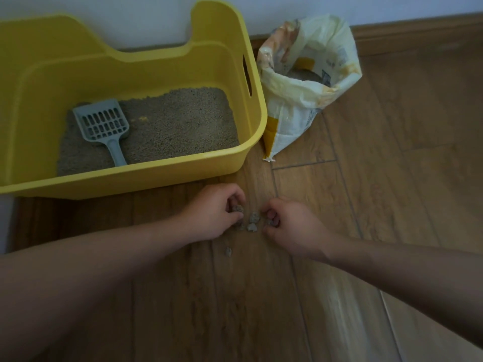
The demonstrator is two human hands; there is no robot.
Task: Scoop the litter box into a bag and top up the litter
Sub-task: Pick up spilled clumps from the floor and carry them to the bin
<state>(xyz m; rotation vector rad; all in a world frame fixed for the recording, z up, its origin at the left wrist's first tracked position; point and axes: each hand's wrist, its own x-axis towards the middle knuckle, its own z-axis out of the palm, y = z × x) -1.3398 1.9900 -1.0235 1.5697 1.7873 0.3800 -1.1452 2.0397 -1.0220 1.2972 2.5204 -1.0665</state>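
A yellow litter box [251, 121] stands on the wooden floor against the wall, part-filled with grey litter [183, 126]. A grey slotted scoop [104, 126] lies in the litter on the left. An open white and yellow litter bag [295, 105] stands just right of the box. Several grey litter clumps [253, 222] lie on the floor in front of the box. My left hand [211, 212] is curled around a clump at its fingertips. My right hand [292, 226] pinches another clump just right of the pile. One small clump [228, 251] lies apart, nearer me.
A white wall [392, 6] with a wooden skirting board [418, 30] runs behind the box and bag. Wooden floorboards [392, 178] stretch to the right and toward me.
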